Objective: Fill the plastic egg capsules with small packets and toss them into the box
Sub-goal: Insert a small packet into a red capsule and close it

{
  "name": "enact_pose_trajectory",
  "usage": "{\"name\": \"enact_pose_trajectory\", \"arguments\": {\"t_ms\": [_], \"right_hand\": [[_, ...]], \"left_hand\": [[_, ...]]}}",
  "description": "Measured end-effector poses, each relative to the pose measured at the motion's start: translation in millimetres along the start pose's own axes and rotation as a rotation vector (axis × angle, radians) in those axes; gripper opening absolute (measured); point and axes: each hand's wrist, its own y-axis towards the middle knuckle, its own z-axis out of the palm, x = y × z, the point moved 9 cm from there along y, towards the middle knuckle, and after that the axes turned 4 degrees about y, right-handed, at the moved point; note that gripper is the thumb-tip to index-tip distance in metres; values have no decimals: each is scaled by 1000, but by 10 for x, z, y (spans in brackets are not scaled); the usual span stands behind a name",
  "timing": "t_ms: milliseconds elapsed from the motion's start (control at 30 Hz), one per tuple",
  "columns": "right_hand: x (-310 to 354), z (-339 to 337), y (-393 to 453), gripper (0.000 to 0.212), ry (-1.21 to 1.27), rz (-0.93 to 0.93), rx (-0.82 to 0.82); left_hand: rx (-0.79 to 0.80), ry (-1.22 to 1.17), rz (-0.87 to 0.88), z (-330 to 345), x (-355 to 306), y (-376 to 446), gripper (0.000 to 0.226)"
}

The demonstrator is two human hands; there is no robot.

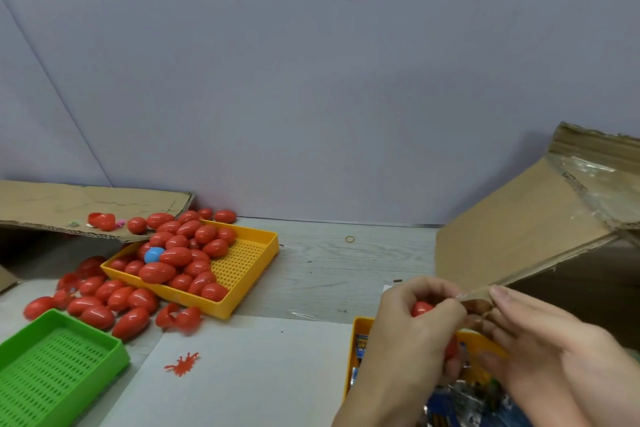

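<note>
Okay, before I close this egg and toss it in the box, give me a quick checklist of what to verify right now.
1. Egg capsule in hand: ok. The left hand grips a red egg capsule.
2. Packet inside the capsule: cannot tell. The right hand is at the capsule, but fingers hide what it holds.
3. Capsule halves snapped together: cannot tell, the grip covers the seam.
4. Box open for the toss: ok. The cardboard box sits just right of the hands with its flap raised.
5. Packet supply: ok. Packets lie in the yellow tray under the hands.
6. More capsules ready: ok. Red eggs fill the other yellow tray on the left.
</note>
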Motion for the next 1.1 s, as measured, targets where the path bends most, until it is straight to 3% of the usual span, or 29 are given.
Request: {"name": "enact_pose_trajectory", "arguments": {"t_ms": [133,200,267,367,533,700,867,1100], "right_hand": [[-53,54,-34,24,76,92,-53],[-42,88,-65,35,76,106,-40],[-31,65,-77,24,63,115,-53],[-21,61,-67,21,72,103,-34],[-32,47,-48,39,-39,63,-9],[-9,18,-41,27,-111,43,-4],[14,-7,-31,18,-18,32,-51],[-35,44,-28,32,123,71,-55]], "left_hand": [[80,-163,-10,42,-5,9,26],[86,-206,3,39,-10,15,30],[76,-235,24,29,-23,20,24],[66,-218,35,23,-41,9,18],[60,-148,19,22,-15,2,39],[75,-84,21,32,26,21,51],[79,-162,-4,29,40,24,36],[149,-347,-8,97,-38,-13,29]]}}
